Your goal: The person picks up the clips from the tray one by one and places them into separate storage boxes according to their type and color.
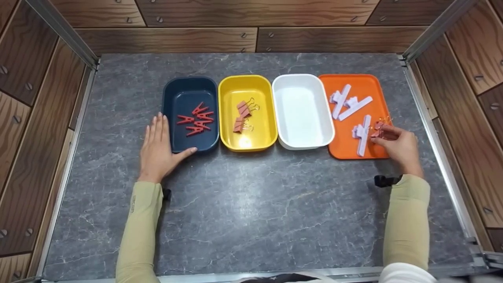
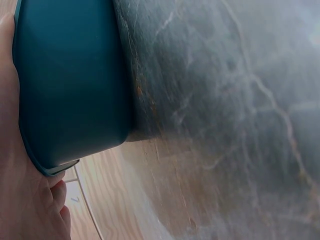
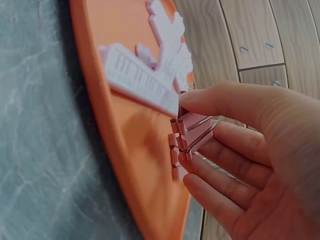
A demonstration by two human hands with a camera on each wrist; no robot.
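While the left hand (image 1: 157,146) lies spread against the side and near rim of the dark blue bin (image 1: 190,83), the right hand (image 1: 401,147) pinches a pink binder clip (image 3: 199,133) over the orange tray (image 1: 341,146); a second clip (image 3: 174,156) shows just past its fingertips. Left of that hand lie three pale clips (image 1: 364,137). Beside the left hand's fingers, the bin holds red clothespins (image 1: 193,129). Between the hands stand the yellow bin (image 1: 247,143), holding two binder clips (image 1: 243,109), and the white bin (image 1: 302,112).

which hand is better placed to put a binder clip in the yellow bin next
The right hand, most likely: it pinches a binder clip at the orange tray. The left hand lies nearer the yellow bin but holds no clip, spread against the dark blue bin.
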